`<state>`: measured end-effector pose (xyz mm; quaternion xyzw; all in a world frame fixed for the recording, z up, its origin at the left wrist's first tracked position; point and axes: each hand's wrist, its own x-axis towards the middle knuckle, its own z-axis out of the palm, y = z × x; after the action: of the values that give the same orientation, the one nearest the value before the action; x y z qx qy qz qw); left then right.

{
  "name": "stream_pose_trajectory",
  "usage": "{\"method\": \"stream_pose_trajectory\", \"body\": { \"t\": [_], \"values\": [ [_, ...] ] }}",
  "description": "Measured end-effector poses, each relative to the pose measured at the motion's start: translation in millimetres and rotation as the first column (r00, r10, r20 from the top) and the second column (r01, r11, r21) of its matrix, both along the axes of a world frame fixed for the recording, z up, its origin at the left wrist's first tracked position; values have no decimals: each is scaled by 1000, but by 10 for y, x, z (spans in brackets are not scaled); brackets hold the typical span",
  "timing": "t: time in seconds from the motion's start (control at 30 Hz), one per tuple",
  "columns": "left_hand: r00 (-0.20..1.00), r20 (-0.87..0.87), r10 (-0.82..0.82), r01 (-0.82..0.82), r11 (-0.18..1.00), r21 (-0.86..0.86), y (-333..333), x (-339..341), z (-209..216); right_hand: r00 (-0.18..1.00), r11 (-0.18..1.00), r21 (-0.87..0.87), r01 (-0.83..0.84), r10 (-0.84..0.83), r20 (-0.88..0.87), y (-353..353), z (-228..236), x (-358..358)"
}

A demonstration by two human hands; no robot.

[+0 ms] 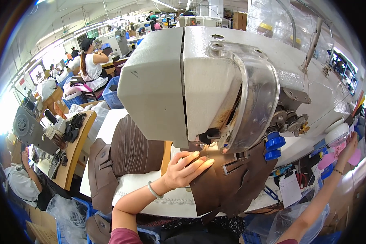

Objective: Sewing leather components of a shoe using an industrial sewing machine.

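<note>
Under the needle area of a large pale sewing machine (158, 81) lies a dark brown leather-like panel (215, 187) with a zip-like slot. My left hand (187, 168) rests on its left part, fingers stretched out beside the lit needle area. At the machine's far right end, my right hand (349, 148) is closed at a white rounded part (337, 134) and a pink bladed piece (331, 159); what exactly it grips is partly hidden. To the left sits a stack of brown panels (136, 148), beside another brown piece (101, 175) with a round metal fitting.
A clear curved guard (260, 93) and blue knobs (274, 142) sit near the needle. Scissors (301, 179) and a paper sheet (290, 190) lie at right. A wooden-edged table (75, 150) stands left; other people work beyond, including a seated person (94, 67).
</note>
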<state>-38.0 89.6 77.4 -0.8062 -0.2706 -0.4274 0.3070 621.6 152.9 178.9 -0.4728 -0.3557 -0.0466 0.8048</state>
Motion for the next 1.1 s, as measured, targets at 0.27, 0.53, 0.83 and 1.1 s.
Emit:
{"method": "stream_pose_trajectory", "body": {
  "t": [0.27, 0.53, 0.83, 1.1],
  "values": [
    [999, 40, 9, -11, 999, 44, -6, 2, -8, 994, 997, -77, -3, 12, 112, 124, 70, 180],
    [999, 40, 27, -30, 996, 79, 28, 10, -33, 994, 998, -47, -30, 35, 106, 206, 191, 305],
    [998, 60, 24, -27, 999, 46, 21, 12, -44, 986, 996, -76, -46, 58, 157, 260, 325, 325],
    [997, 73, 13, -14, 1000, 18, 3, -18, -66, 724, 792, 174, 585, -607, 327, -676, 256, -1051]
  ]
}}
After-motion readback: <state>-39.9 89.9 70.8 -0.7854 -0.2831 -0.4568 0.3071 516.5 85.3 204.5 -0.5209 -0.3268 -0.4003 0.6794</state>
